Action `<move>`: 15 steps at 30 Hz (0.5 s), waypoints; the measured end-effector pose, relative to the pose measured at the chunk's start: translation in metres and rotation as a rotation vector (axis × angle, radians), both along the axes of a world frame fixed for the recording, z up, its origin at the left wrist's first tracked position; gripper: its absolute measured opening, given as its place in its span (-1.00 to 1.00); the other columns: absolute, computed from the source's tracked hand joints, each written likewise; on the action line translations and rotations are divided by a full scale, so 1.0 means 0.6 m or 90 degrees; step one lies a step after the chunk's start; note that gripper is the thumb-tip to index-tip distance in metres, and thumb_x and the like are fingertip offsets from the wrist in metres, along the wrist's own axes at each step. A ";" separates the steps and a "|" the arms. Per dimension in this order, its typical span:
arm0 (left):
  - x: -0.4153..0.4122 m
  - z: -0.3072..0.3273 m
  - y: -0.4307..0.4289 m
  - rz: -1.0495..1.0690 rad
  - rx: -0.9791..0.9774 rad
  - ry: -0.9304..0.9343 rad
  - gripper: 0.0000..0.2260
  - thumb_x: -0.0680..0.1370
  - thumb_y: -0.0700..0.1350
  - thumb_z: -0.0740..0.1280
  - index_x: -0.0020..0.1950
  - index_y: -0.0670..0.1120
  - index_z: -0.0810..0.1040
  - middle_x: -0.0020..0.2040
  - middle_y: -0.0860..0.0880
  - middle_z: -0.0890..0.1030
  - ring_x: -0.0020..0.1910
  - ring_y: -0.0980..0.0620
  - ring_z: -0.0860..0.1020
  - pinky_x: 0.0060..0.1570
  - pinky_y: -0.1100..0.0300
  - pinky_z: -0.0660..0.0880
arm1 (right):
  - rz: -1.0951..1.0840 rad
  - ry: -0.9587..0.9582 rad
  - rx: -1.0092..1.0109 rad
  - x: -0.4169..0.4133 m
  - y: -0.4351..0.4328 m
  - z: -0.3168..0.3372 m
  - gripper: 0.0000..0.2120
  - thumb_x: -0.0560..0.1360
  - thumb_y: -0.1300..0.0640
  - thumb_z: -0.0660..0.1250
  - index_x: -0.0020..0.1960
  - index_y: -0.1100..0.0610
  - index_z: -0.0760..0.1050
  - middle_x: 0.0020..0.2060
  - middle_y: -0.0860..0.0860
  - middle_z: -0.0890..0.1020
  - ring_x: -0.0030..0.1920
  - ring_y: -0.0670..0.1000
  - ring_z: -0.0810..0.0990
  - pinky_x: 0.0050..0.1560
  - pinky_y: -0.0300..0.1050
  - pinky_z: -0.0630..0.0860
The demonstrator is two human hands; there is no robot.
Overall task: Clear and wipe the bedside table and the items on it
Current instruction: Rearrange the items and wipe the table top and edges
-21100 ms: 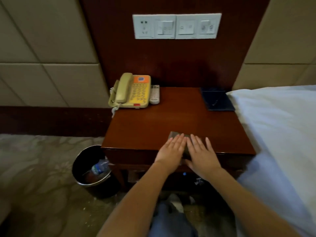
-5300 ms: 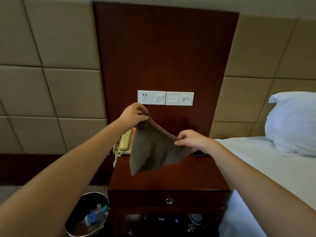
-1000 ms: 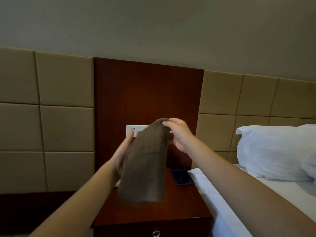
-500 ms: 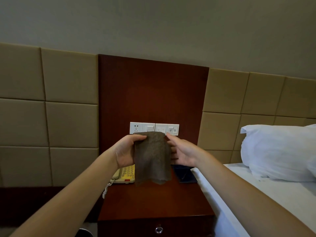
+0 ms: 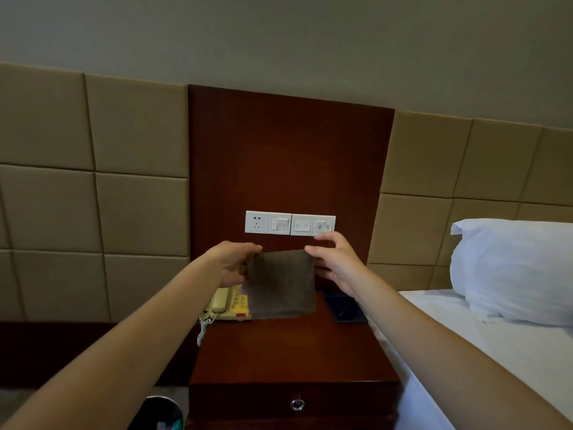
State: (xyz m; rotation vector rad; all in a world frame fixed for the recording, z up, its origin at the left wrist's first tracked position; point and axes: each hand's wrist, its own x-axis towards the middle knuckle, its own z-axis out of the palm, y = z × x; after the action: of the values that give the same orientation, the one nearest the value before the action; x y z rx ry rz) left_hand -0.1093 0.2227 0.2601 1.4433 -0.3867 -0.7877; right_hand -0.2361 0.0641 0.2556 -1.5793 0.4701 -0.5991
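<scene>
1. Left hand (image 5: 231,265) clamped, thumb over fingers, on the cloth (image 5: 280,283) at its 10 o'clock corner; right hand (image 5: 336,262) pinching the 2 o'clock corner.
2. Hangs folded in the air above the back of the desk (image 5: 288,352), in front of the telephone (image 5: 228,305), apparently clear of both.
3. Looks light, soft and limp: drapes straight down from the two pinches, no stiffness to lean on; seems grippy rather than slippery, given the nubby weave.
4. Best taken by corners for folding, then pressed flat under a palm for wiping.
5. Not yet lifted off: telephone at the desk's 10 o'clock, dark folder (image 5: 345,310) at 2 o'clock. Safest to grip the telephone by its base, minding the coiled cord (image 5: 203,328) dangling over the 9 o'clock edge.
6. Containers: waste bin (image 5: 158,414) on the floor at the desk's 7 o'clock, holding something pale and teal, too cropped to name; drawer (image 5: 248,398) closed, contents hidden.
</scene>
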 end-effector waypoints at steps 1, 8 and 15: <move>0.005 -0.006 0.000 0.005 0.012 -0.036 -0.46 0.52 -0.22 0.34 0.45 -0.22 0.22 0.38 -0.23 0.36 0.35 -0.20 0.36 0.27 -0.05 0.37 | 0.014 0.014 -0.023 0.004 -0.001 -0.006 -0.71 0.51 0.29 0.35 0.18 0.07 0.45 0.09 0.08 0.55 0.09 0.06 0.58 0.07 -0.05 0.55; 0.044 -0.076 0.011 -0.064 0.320 -0.435 -0.92 0.51 -0.25 0.35 -0.01 -0.16 0.56 -0.16 -0.08 0.55 -0.19 0.04 0.55 -0.22 0.30 0.54 | 0.017 0.191 -0.470 0.036 0.009 -0.081 -0.85 0.55 0.19 0.30 0.09 0.16 0.59 -0.01 0.01 0.60 0.05 -0.04 0.54 0.00 -0.21 0.42; 0.124 -0.177 0.055 -0.114 0.290 -0.208 -0.86 0.54 -0.11 0.32 -0.01 -0.18 0.54 -0.07 -0.14 0.52 -0.08 -0.02 0.50 -0.07 0.14 0.44 | 0.112 0.304 -0.284 0.114 0.029 -0.180 -0.86 0.60 0.11 0.19 0.02 0.17 0.46 -0.10 0.07 0.54 -0.12 0.06 0.58 -0.08 -0.02 0.50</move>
State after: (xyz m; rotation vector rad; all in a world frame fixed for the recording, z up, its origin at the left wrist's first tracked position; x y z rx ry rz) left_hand -0.0346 0.2557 0.1540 1.9967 -0.6194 -0.8161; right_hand -0.1677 0.0817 0.1476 -2.1801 0.5666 -0.1891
